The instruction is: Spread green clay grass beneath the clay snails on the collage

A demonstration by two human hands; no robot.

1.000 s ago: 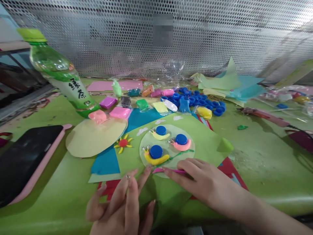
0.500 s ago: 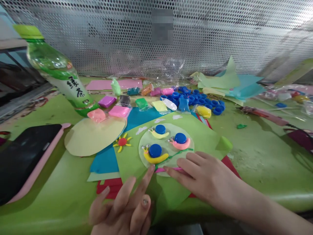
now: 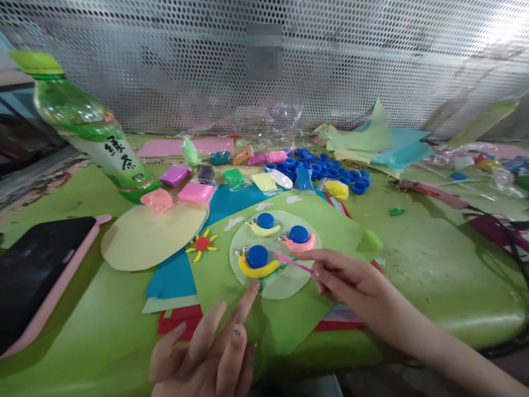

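Observation:
Between thumb and fingers, my right hand pinches a thin pink plastic modelling tool, its tip over the pale round paper. My left hand has its fingers apart, the index fingertip on green clay at the circle's lower edge. Three clay snails with blue bottle-cap shells lie on the circle: a yellow snail, a pink snail and a pale yellow snail. Part of the green clay strip is hidden behind the tool and right hand. Left of the circle is a red and yellow clay sun.
A green tea bottle and a black tablet-like device with a pink edge stand at left. Bagged clay and several blue caps lie behind the picture. A pink glue gun-like tool is at right.
My right hand has lifted the pink tool off the lower edge of the circle and turned it, tip now near the yellow snail. The left hand stays in place. The view has shifted slightly.

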